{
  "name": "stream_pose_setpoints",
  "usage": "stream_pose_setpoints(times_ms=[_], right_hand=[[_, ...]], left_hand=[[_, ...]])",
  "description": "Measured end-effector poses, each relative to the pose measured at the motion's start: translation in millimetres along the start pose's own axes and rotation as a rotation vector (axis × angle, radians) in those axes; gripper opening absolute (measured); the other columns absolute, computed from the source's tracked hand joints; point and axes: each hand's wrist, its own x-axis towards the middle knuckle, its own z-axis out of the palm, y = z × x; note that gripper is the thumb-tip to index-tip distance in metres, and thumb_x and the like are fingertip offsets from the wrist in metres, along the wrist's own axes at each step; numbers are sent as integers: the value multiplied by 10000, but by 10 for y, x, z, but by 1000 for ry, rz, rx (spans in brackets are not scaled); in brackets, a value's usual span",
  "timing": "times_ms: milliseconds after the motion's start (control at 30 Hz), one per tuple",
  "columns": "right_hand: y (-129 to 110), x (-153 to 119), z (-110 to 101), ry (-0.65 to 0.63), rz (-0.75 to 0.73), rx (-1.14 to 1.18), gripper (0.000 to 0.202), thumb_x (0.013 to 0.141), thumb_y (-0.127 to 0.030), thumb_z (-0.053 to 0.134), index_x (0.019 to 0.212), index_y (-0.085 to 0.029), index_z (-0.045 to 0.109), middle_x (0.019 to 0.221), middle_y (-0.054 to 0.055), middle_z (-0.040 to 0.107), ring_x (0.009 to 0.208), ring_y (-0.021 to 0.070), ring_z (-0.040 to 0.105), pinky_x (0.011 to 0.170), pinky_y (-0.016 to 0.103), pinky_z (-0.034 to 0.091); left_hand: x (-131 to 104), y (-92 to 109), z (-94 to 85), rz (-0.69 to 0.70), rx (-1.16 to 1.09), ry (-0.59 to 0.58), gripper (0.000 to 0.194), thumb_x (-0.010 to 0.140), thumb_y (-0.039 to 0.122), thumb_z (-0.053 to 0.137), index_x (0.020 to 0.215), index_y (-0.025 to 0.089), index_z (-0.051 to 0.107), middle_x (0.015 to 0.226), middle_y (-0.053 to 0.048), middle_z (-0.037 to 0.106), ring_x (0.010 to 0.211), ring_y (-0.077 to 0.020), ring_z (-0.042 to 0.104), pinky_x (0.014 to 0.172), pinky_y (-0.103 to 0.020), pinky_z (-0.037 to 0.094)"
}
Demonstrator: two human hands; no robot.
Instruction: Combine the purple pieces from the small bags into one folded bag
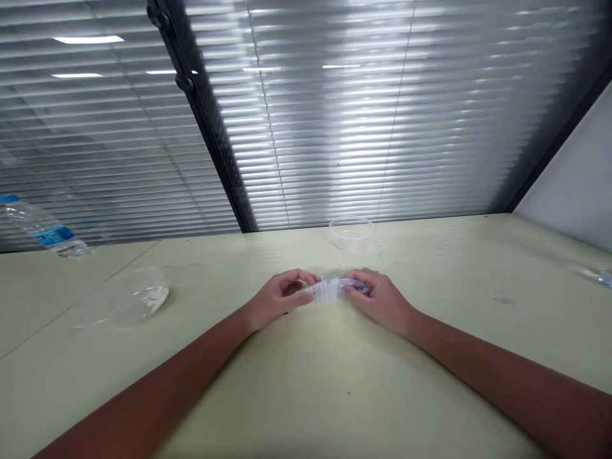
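Observation:
Both my hands rest on a pale table (335, 382) and pinch a small clear plastic bag (329, 289) between them. My left hand (280, 299) grips the bag's left end with thumb and fingers. Holding the right end is my right hand (380, 299), where something purple shows inside the bag. The bag lies low, on or just above the tabletop.
A small clear plastic cup (351, 232) stands just beyond the hands. A clear lid or dish (138, 298) lies to the left. A water bottle (45, 229) lies at the far left edge. Window blinds (358, 115) back the table, and another clear item (600, 275) sits far right.

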Motion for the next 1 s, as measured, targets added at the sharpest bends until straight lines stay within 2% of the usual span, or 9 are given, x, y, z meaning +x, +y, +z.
stream_pose_setpoints(times_ms=[100, 200, 300, 367, 633, 867, 1000], right_hand=[[10, -3, 5, 1, 4, -5, 212, 913, -317, 620, 1059, -249, 757, 988, 26, 709, 925, 210, 631, 821, 330, 464], [18, -9, 9, 4, 4, 3, 219, 911, -320, 620, 1062, -237, 756, 994, 35, 709, 915, 211, 635, 815, 331, 468], [16, -16, 11, 0, 1, 13, 222, 909, -318, 618, 1053, -219, 754, 999, 46, 709, 909, 212, 640, 799, 327, 476], [9, -17, 14, 0, 5, 15, 220, 906, -321, 623, 1051, -218, 752, 1003, 47, 708, 917, 214, 642, 790, 322, 480], [6, -15, 8, -22, -22, 51, 220, 907, -293, 616, 1075, -232, 743, 1004, 29, 711, 891, 191, 653, 754, 292, 483], [-1, -29, 7, -57, 8, 131, 337, 846, -171, 588, 1156, -251, 693, 1003, -11, 713, 772, 143, 629, 671, 253, 456], [23, -26, 15, -56, 3, 164, 288, 841, -191, 623, 1121, -241, 669, 1038, -4, 697, 839, 153, 640, 723, 259, 474]], left_hand=[[2, -2, 37, -13, 72, 77, 481, 802, 425, 834, 1128, 216, 549, 1181, -62, 674, 976, -192, 642, 779, -264, 525], [8, -11, 70, -18, 202, 126, 606, 793, 445, 836, 1295, 257, 555, 1125, -35, 701, 958, -197, 652, 799, -275, 523], [20, -43, 91, -23, 359, 168, 416, 825, 490, 793, 1154, 251, 711, 1030, -9, 729, 908, -192, 654, 781, -263, 489], [26, -67, 101, -38, 411, 198, 345, 835, 513, 775, 1051, 245, 755, 949, 9, 736, 855, -181, 654, 736, -251, 469], [27, -62, 123, -29, 472, 269, 309, 807, 512, 793, 963, 246, 768, 896, 36, 742, 809, -158, 652, 700, -233, 455], [24, -55, 106, -23, 575, 284, 301, 836, 518, 752, 914, 228, 762, 877, 13, 732, 773, -163, 645, 657, -245, 435], [25, -69, 99, 0, 573, 297, 295, 837, 515, 750, 921, 232, 756, 905, 10, 730, 803, -164, 651, 686, -246, 449]])
